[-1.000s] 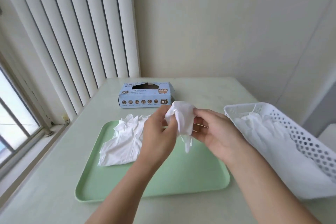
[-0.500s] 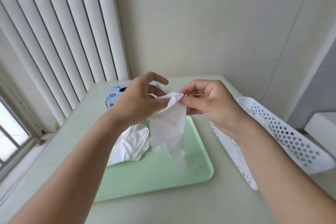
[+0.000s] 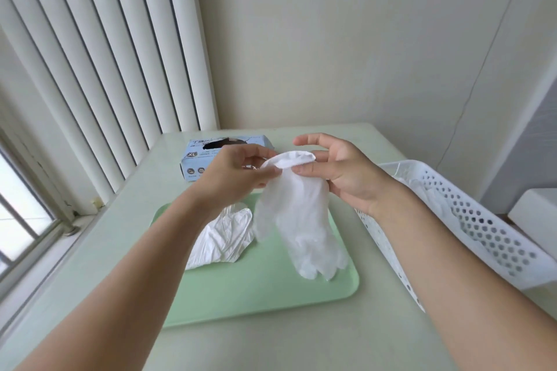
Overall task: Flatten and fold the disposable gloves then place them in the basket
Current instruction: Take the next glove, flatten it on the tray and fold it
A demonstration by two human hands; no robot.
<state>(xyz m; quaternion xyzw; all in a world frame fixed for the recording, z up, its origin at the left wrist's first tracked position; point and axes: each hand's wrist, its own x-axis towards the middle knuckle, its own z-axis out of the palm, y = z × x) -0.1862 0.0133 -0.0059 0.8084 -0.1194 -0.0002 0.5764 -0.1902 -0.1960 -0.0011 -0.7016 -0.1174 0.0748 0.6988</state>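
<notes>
Left hand [image 3: 238, 172] and right hand [image 3: 340, 173] each pinch the glove [image 3: 297, 214] cuff, fingers hanging toward 6 o'clock above the tray [image 3: 271, 295]. Recommend lowering flat before folding.

A home corner, seemingly — vertical blinds [image 3: 99, 54] hanging by a window [image 3: 21, 214], pale table [image 3: 301, 337] sitting against plain walls.

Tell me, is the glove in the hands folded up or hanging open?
Hanging open. The glove dangles full length above the green tray, fingers pointing down, its cuff pinched by the left hand and right hand.
</notes>
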